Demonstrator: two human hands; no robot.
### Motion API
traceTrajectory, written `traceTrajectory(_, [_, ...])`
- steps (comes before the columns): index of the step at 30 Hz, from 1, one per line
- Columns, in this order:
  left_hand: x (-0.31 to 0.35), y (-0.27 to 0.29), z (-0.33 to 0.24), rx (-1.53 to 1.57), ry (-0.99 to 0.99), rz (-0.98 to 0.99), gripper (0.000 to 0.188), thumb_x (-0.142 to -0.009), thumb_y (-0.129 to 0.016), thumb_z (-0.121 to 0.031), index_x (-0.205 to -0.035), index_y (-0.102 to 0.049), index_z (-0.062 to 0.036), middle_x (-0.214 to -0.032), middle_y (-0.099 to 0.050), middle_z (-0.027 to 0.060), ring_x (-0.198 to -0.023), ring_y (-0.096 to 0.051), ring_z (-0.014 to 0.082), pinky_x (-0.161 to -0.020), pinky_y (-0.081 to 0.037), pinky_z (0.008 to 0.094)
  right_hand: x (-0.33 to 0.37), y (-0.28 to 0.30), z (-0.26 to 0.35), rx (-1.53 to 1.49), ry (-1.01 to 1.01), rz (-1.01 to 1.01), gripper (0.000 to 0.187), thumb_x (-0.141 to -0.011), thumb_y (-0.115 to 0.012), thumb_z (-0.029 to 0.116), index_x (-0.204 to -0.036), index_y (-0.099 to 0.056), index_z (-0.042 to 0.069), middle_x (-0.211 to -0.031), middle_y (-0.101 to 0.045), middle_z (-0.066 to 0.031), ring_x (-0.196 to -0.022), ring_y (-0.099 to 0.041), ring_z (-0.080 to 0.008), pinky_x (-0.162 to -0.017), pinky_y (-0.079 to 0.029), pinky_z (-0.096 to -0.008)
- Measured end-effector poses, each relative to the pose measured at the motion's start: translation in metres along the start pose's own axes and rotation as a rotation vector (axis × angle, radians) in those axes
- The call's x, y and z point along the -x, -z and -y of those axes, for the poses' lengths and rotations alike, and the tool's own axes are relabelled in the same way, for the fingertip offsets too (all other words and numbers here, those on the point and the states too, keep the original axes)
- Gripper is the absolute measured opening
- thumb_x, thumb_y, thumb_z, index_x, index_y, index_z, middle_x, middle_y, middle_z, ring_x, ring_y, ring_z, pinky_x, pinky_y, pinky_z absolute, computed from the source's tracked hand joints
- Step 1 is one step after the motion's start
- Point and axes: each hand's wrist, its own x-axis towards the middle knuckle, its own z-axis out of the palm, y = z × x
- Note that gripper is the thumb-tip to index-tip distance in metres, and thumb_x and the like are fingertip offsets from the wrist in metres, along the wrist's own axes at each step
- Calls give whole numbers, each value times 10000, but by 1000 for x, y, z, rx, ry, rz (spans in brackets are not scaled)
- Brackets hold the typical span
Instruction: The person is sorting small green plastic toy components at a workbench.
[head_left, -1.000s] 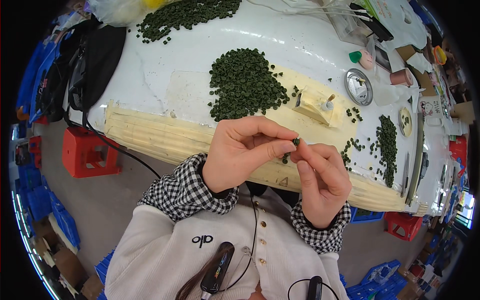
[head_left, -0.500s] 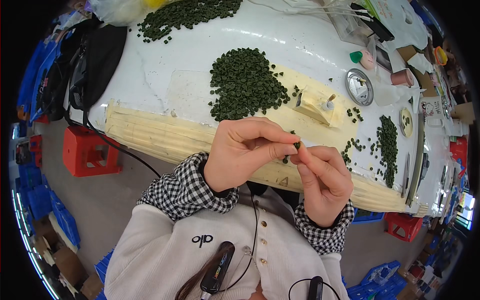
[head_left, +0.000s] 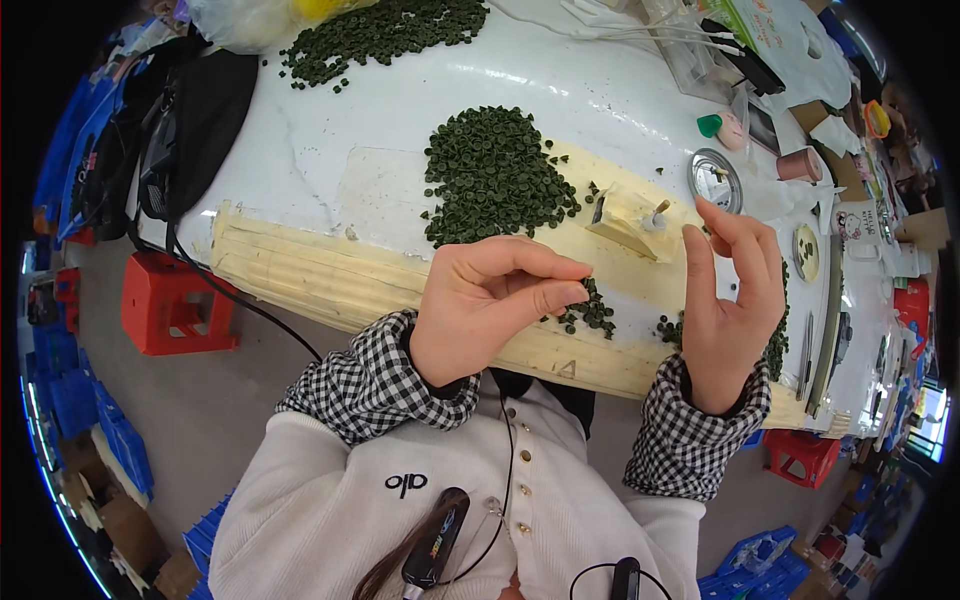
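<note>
My left hand [head_left: 480, 305] has its thumb and index finger pinched together over the table's front edge. Whatever sits between those fingertips is hidden. Just beyond them lies a small cluster of dark green round parts [head_left: 592, 310]. To the right, my right hand [head_left: 735, 300] is raised with thumb and index finger apart, and nothing shows between them. Its fingertips are near a tape-covered block [head_left: 630, 225] with a short brown peg [head_left: 661, 207] on top. A large heap of the same dark green parts [head_left: 495, 175] lies behind my left hand.
Another spread of green parts [head_left: 375, 40] lies at the far left. Farther right are a round metal tin [head_left: 716, 180], a pinkish spool [head_left: 799, 165], a pale round dish [head_left: 807, 250] and tweezers [head_left: 806, 350]. A black bag [head_left: 205, 130] and red stools [head_left: 175, 305] are at left.
My right hand has parted from my left and moved right and away, its thumb and index finger spreading. My left hand has stayed pinched in nearly the same place.
</note>
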Motion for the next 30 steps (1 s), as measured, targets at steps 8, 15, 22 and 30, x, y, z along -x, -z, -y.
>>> traceTrajectory(8, [0,0,0,9,1,-4,155,-833,-639,70,-986,-664,57,-882,-655,117,-769,-620,135,-707,-506,241,-13,-14,-13,76,110,105,149,-773,-710,52,-910,-662,16,-836,-579,-111,-778,-553,-256,-685,-437,-327])
traceTrajectory(15, [0,1,-1,23,5,3,162,-834,-641,67,-993,-669,50,-883,-655,115,-774,-620,133,-711,-508,242,-2,14,23,-229,83,-181,92,-785,-689,-4,-862,-647,-29,-832,-615,-103,-794,-571,-208,-725,-442,-292])
traceTrajectory(22, [1,3,2,27,24,27,181,-836,-660,42,-1017,-669,38,-936,-660,99,-830,-623,112,-741,-517,223,11,-10,20,-741,-44,205,113,-895,-609,55,-948,-570,-37,-876,-625,-98,-767,-588,-160,-703,-483,-258])
traceTrajectory(30, [1,1,2,3,-6,22,161,-834,-643,71,-993,-664,53,-916,-651,119,-794,-628,136,-730,-520,246,9,-11,19,-727,12,254,67,-890,-588,-12,-939,-564,-51,-864,-625,-105,-747,-606,-150,-671,-503,-241])
